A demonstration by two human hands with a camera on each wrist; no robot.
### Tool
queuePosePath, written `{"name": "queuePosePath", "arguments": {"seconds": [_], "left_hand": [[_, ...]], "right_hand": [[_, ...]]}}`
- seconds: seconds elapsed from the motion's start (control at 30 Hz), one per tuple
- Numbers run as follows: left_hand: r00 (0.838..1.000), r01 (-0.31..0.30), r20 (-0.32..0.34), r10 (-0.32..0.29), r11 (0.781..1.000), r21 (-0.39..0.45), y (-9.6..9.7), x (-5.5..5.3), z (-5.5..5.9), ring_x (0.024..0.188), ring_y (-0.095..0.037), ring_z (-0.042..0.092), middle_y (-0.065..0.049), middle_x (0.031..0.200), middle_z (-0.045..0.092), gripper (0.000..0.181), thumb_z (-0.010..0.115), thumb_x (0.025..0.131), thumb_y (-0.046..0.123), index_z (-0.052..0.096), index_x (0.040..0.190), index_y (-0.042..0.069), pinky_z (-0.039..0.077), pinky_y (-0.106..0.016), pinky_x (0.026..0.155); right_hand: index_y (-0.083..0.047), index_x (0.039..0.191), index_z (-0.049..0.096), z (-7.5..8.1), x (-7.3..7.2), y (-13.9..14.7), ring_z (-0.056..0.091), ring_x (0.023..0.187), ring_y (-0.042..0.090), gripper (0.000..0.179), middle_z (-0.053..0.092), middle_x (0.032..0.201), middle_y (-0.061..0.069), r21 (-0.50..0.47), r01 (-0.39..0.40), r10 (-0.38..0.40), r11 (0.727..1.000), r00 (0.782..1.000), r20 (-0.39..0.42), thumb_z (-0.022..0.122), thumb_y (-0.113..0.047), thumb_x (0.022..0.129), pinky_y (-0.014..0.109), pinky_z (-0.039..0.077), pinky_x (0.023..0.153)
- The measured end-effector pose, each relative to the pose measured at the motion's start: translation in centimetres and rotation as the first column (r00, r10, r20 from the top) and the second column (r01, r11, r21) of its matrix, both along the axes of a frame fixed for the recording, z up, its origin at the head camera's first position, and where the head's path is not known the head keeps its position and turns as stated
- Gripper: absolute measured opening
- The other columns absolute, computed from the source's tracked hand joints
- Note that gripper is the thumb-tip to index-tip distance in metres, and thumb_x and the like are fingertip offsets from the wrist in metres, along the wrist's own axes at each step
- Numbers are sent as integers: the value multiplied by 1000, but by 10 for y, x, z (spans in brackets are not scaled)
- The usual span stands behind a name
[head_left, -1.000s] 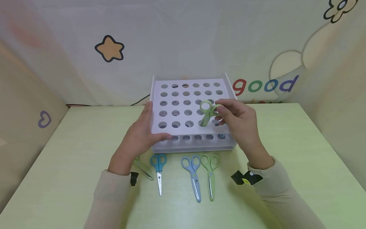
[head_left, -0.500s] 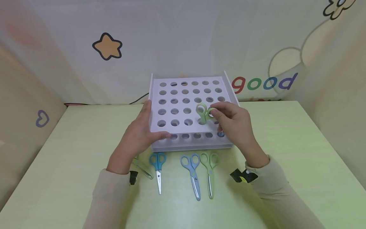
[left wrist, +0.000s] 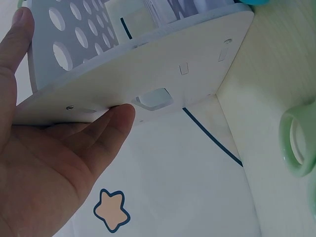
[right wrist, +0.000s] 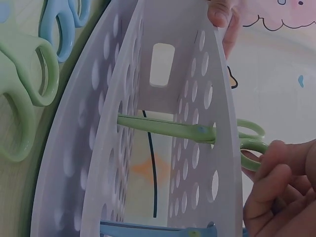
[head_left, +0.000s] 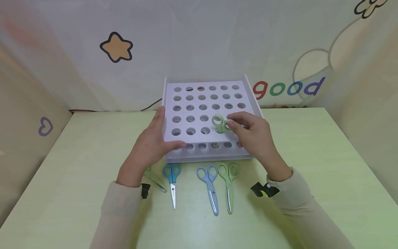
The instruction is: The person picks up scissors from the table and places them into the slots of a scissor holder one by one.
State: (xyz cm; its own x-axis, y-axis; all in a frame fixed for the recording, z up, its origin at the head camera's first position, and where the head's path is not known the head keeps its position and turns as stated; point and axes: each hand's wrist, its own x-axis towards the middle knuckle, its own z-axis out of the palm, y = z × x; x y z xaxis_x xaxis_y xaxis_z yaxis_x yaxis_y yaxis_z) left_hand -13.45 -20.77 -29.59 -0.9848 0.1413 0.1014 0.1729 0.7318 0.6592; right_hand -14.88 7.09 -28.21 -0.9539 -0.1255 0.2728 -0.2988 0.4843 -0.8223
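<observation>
My left hand (head_left: 144,148) grips the left side of a white rack (head_left: 199,137) with rows of round holes, thumb over the front of its top panel and fingers against the side panel. With thumb and fingers my right hand (head_left: 255,133) pinches one handle loop of green scissors (head_left: 220,128). Their covered blade (right wrist: 163,127) passes down through a hole in the front row, its tip at a hole of the lower panel in the right wrist view. Blue scissors (right wrist: 148,230) stand in a neighbouring hole, their handles largely hidden by my right hand.
In front of the rack on the table (head_left: 77,193) lie teal scissors (head_left: 172,178), light blue scissors (head_left: 211,193) and green scissors (head_left: 229,193). Another green pair (head_left: 157,181) is partly behind my left wrist. A printed cloth wall (head_left: 199,41) stands close behind the rack.
My right hand has moved down and slightly left, and the green scissors have sunk deeper through the hole, their blade now showing at the lower panel. The left hand stays on the rack.
</observation>
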Motion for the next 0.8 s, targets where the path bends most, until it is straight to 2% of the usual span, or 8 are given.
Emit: {"name": "queuePosePath", "arguments": {"seconds": [0.13,0.27,0.43,0.57,0.67,0.73,0.8], "left_hand": [[1000,-1,-5,1,1000,0,-1,0,1,101,-20,49,1,153,19,121,80,69,49,-6,152,28,44,-38,80],[1000,-2,-10,2,1000,-4,-3,0,2,101,-20,50,1,154,17,121,80,69,48,-6,152,26,44,-39,80],[1000,-7,-18,7,1000,-2,-5,0,2,100,-21,50,2,155,16,121,81,69,48,-5,152,26,44,-39,80],[1000,-6,-9,6,1000,8,-5,0,0,100,-20,49,4,155,15,121,81,69,48,-6,152,28,43,-39,81],[1000,3,-3,-3,1000,10,-4,0,-1,100,-20,49,4,155,15,121,81,69,49,-5,152,26,43,-39,82],[1000,8,-3,-8,1000,11,-3,0,-1,100,-20,50,4,155,13,122,81,69,49,-5,152,25,42,-38,82],[1000,8,-8,-8,1000,10,-2,-1,-1,101,-20,49,5,156,12,122,81,69,48,-4,152,24,42,-38,83]], "right_hand": [[-13,109,69,2,0,0,53,49,27,21,68,92,2,7,-5,5,1000,1000,-13,65,-23,91,28,46,49],[-17,108,69,8,2,0,54,49,27,18,67,91,1,6,10,-10,1000,1000,-9,65,-24,91,29,47,50],[-18,110,68,19,9,-1,55,49,27,23,67,101,-2,-14,13,-13,1000,1000,-15,66,-28,90,29,46,49],[-13,111,69,25,15,4,54,47,25,23,67,104,-1,-103,-16,4,995,992,-123,67,-21,90,26,45,47],[-4,107,70,26,19,12,50,45,21,18,69,99,5,-192,-61,14,979,971,-238,65,-9,90,23,44,46],[2,103,69,26,24,17,47,43,18,16,69,91,9,-243,-114,44,963,961,-275,63,-2,89,22,42,43],[4,100,68,22,28,23,46,43,17,13,69,84,11,-264,-173,99,949,957,-273,61,2,89,23,39,41]]}}
